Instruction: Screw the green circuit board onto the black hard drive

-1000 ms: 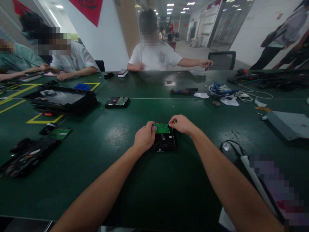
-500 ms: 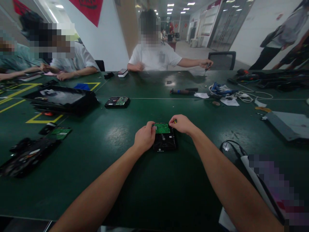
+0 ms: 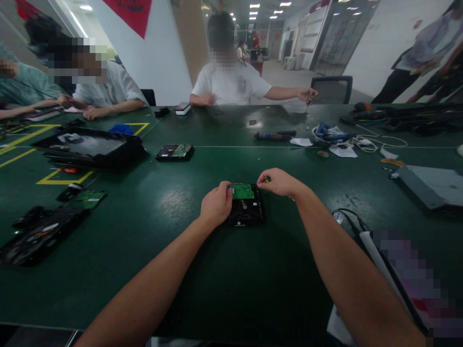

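Note:
A black hard drive (image 3: 249, 213) with a green circuit board (image 3: 243, 192) on its upper face lies flat on the green table in front of me. My left hand (image 3: 218, 203) is closed on the drive's left edge, thumb near the board's top left corner. At the top right corner is my right hand (image 3: 275, 182), its fingers pinched round a small yellow-and-dark tool (image 3: 267, 180). Most of that tool is hidden by the fingers, and its tip does not show clearly. Whether it touches the drive I cannot tell.
Another hard drive (image 3: 175, 152) lies farther left, beyond it a black tray-like casing (image 3: 90, 144). Dismantled black parts (image 3: 47, 231) sit at left. A grey metal box (image 3: 432, 185), cables (image 3: 365, 142) and a white-and-black object (image 3: 383, 270) are at right. A co-worker (image 3: 231, 84) sits opposite.
My right hand has shifted slightly right and up from the drive's top right corner, its wrist turning outward. My left hand and the drive stay almost in place.

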Demonstrator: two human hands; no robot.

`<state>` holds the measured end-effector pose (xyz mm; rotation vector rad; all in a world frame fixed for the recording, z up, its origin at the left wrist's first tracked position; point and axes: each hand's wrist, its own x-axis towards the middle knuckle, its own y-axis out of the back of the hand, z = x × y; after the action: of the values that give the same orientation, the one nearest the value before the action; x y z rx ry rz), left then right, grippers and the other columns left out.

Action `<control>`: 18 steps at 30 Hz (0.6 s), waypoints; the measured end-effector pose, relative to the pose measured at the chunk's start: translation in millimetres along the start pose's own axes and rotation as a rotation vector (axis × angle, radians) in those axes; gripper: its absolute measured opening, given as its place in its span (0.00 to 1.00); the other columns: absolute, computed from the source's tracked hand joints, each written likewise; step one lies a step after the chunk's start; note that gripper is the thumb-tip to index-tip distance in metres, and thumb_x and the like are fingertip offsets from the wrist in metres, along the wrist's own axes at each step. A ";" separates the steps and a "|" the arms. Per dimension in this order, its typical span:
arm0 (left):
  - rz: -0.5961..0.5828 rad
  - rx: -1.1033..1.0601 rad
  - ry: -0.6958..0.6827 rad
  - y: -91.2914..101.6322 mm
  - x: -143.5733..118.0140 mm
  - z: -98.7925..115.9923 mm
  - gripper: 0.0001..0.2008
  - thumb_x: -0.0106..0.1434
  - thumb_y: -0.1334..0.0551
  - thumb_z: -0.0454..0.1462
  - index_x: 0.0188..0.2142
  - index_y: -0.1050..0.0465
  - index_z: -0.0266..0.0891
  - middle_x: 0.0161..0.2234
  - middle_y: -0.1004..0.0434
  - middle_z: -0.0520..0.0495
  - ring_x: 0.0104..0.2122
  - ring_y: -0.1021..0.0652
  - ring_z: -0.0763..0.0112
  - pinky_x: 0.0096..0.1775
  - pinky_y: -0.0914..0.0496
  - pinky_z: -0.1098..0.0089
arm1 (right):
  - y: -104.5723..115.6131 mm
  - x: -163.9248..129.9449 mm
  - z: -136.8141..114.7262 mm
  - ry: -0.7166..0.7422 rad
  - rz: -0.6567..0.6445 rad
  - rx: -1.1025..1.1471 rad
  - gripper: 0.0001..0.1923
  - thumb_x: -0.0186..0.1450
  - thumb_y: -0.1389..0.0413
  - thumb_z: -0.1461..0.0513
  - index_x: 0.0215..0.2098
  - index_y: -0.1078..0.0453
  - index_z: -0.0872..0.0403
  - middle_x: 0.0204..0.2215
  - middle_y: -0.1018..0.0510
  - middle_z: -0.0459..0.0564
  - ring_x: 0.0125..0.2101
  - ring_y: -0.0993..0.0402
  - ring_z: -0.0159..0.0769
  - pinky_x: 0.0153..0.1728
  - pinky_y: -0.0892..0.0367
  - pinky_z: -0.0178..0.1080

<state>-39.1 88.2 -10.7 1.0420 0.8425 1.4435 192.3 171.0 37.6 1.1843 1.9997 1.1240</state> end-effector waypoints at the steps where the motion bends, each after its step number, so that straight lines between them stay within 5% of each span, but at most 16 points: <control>1: 0.005 -0.003 -0.005 0.0 -0.2 0.1 0.17 0.77 0.50 0.41 0.60 0.33 0.42 0.49 0.18 0.40 0.44 0.17 0.56 0.45 0.27 0.62 | 3.4 -2.2 1.2 0.021 -0.041 0.026 0.04 0.65 0.37 0.63 0.36 0.18 0.52 0.39 0.15 0.50 0.39 0.21 0.38 0.39 0.32 0.37; 8: 0.045 -0.007 -0.006 -0.8 0.0 -0.9 0.17 0.77 0.50 0.40 0.60 0.33 0.41 0.54 0.21 0.39 0.48 0.19 0.56 0.47 0.26 0.62 | 1.4 -4.4 2.0 0.024 -0.126 0.076 0.05 0.65 0.38 0.63 0.37 0.19 0.52 0.37 0.16 0.48 0.30 0.23 0.34 0.34 0.33 0.37; 18: 0.032 -0.006 -0.028 -3.8 1.5 -3.7 0.16 0.77 0.50 0.39 0.60 0.33 0.42 0.52 0.20 0.40 0.47 0.18 0.56 0.47 0.26 0.62 | -0.1 -1.3 1.3 0.075 -0.141 0.003 0.06 0.64 0.38 0.63 0.38 0.19 0.52 0.41 0.16 0.51 0.39 0.21 0.39 0.40 0.31 0.39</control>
<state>-41.2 90.4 -15.4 1.0725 0.8042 1.4545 193.8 170.3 36.9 0.9986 2.1060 1.1092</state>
